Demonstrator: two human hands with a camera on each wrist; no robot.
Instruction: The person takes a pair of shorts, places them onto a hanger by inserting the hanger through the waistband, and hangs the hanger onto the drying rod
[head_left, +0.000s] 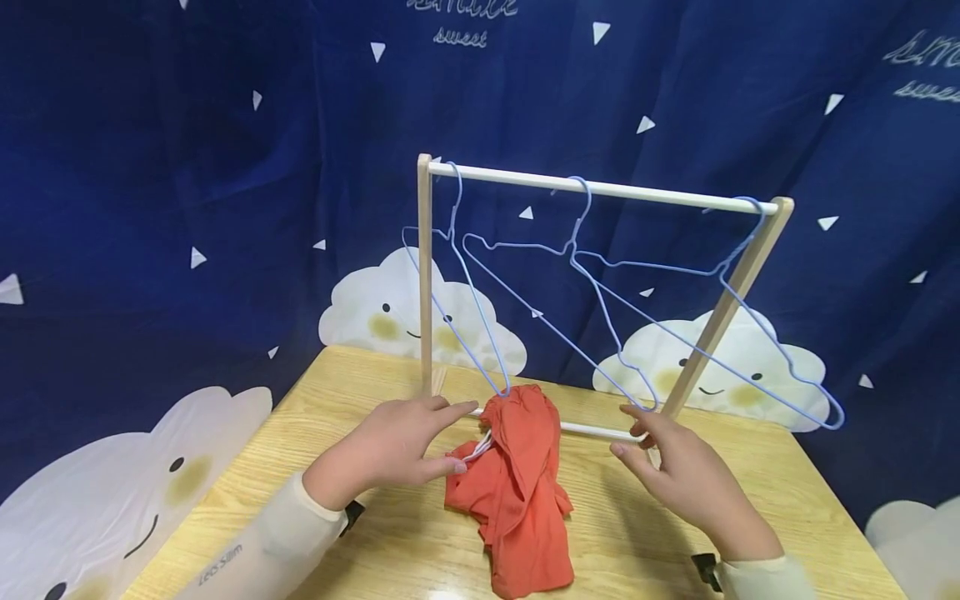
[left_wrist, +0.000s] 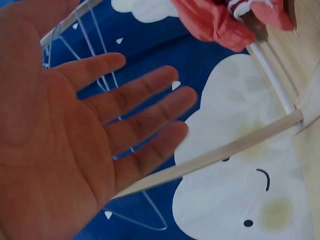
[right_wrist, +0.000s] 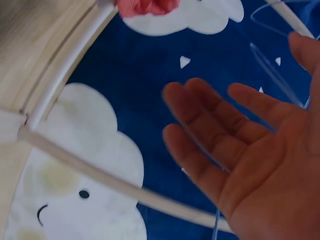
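Two bare hands in view, both over the bench [head_left: 757, 479]. Left grip [head_left: 393, 446]: fingers straight and spread, thumb out; its tip overlaps the near edge of the red garment [head_left: 528, 500] in the head view, can't tell if touching. Right grip [head_left: 678, 471]: fingers loosely bent, thumb apart from them, well apart from the garment. Red garment is rumpled on the bench between the two grips, just right of the left one, far end hiding part of the rack's lower bar [head_left: 600, 431]; a white strip [head_left: 480, 447] shows on it near the left thumb. Rack stands beyond both grips: left post [head_left: 425, 275] behind the left grip, right post [head_left: 720, 308] behind the right, white top bar [head_left: 637, 192] above both. Three blue hangers hang from it: left hanger [head_left: 452, 233] beyond and above the left grip, middle hanger [head_left: 572, 247] between the grips, right hanger [head_left: 724, 268] above the right grip. Navy curtain [head_left: 225, 167] with cloud prints behind everything.
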